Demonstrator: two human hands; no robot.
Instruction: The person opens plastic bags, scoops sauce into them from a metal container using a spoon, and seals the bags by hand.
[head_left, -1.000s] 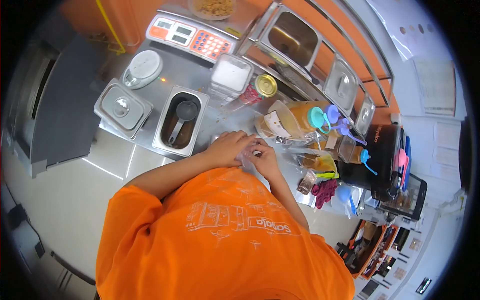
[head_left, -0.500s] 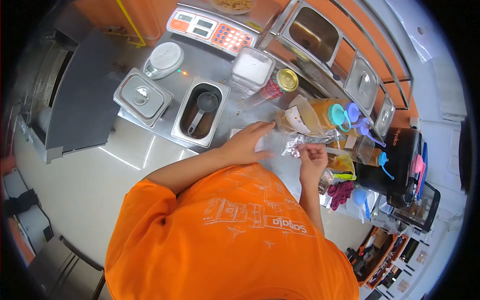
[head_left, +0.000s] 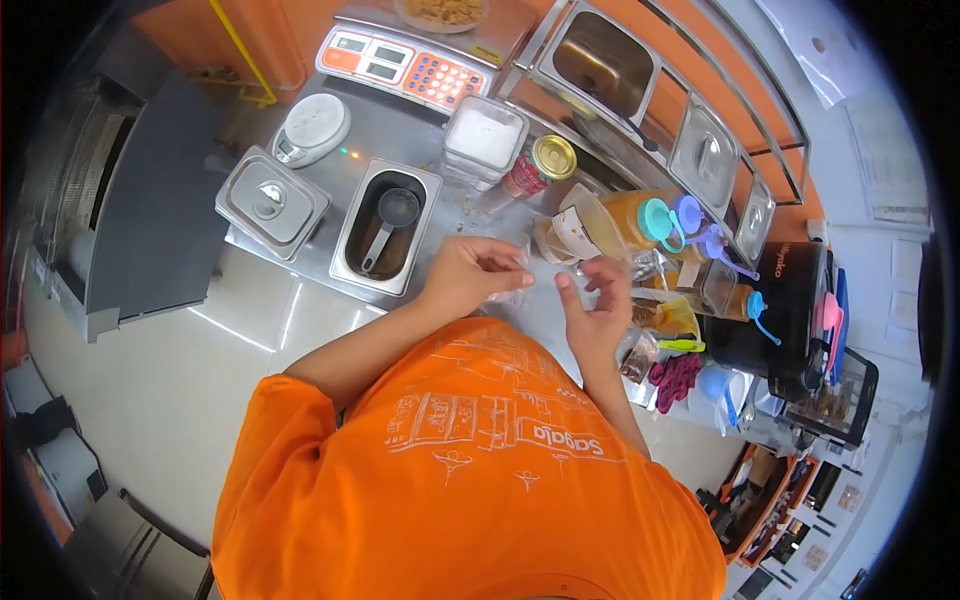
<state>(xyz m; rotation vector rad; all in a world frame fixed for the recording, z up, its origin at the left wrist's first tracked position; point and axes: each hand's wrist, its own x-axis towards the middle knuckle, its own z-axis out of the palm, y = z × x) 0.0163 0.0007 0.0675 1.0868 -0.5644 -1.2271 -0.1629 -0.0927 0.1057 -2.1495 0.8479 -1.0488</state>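
Note:
My left hand (head_left: 465, 278) is over the steel counter with thumb and fingertips pinched together. Thin clear plastic (head_left: 515, 290), looking like a small bag or film, hangs at those fingertips; its exact shape is hard to make out. My right hand (head_left: 597, 312) is raised to the right of it, thumb apart from its bent fingers, with nothing visible between them. Just beyond the right hand stands a translucent tub with a white label (head_left: 574, 232). Shiny silver foil (head_left: 648, 266) lies behind the right fingers, partly hidden.
Left on the counter sit a lidded steel container (head_left: 272, 203), a steel pan (head_left: 430, 190) with a measuring cup (head_left: 398, 208), and a small scale (head_left: 316, 125). Farther are a price scale (head_left: 405, 68), white powder container (head_left: 486, 135) and can (head_left: 540, 168). Capped bottles (head_left: 655, 220) stand right.
My left hand has lifted from lying flat and now pinches the clear plastic. My right hand has left the silver foil and its fingers have parted. The view has shifted slightly.

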